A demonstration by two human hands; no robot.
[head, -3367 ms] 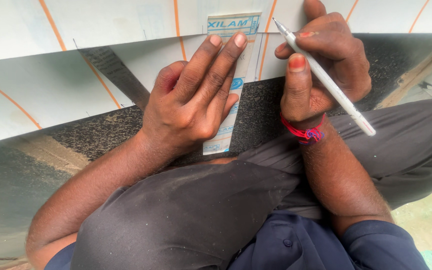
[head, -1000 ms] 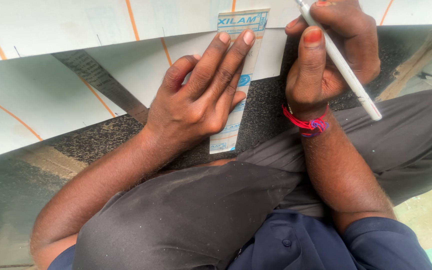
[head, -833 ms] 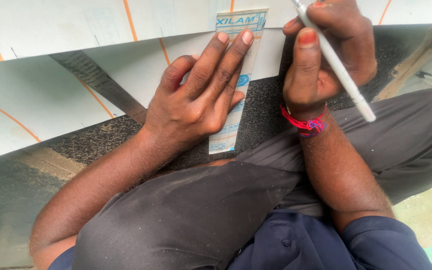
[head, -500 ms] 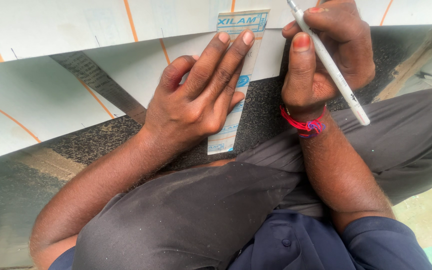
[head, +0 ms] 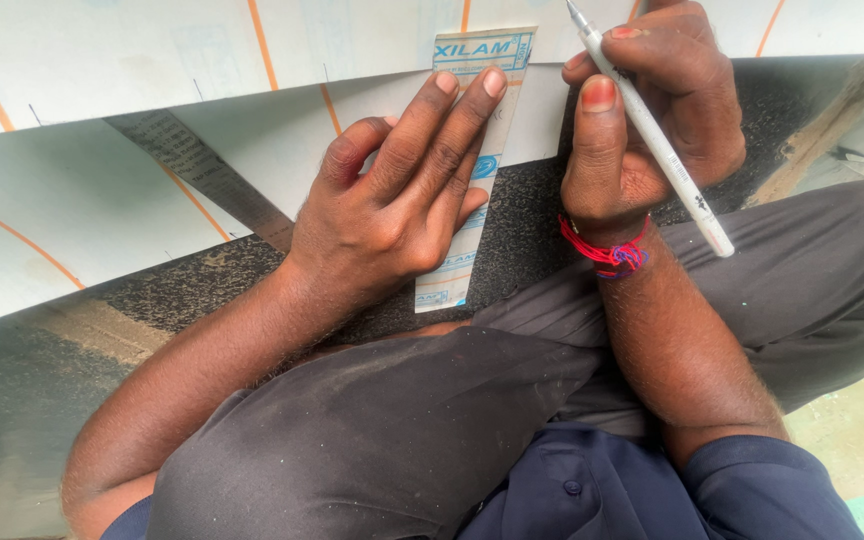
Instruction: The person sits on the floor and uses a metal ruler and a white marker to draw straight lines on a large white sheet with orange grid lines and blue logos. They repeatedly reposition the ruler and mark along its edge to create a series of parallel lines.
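- The right hand (head: 652,110) was closed around a white pen (head: 652,135), pinched between thumb and fingers, its tip pointing up and away toward the top edge of the view and its rear end slanting down past the wrist.
- A red and blue thread band (head: 607,250) circled the right wrist.
- The left hand (head: 402,195) lay flat and gripped nothing; its extended fingers pressed down on a narrow printed strip (head: 477,160), used like a straightedge.
- The strip ran from the dark floor up onto a white sheet (head: 102,210), crossing that sheet's lower edge; the left hand covered much of the strip's left side and middle.
- The white sheet bore thin orange lines (head: 262,45) and a grey diagonal band (head: 197,170).
- A dark speckled floor (head: 522,230) showed between the sheet and the person's legs, just beside the strip's lower end.
- Dark grey trousers (head: 402,430) filled the foreground, and the raised knee hid the floor below the hands.
- A navy shirt (head: 632,490) showed at the bottom edge, with a pale greenish surface (head: 862,430) at the lower right.
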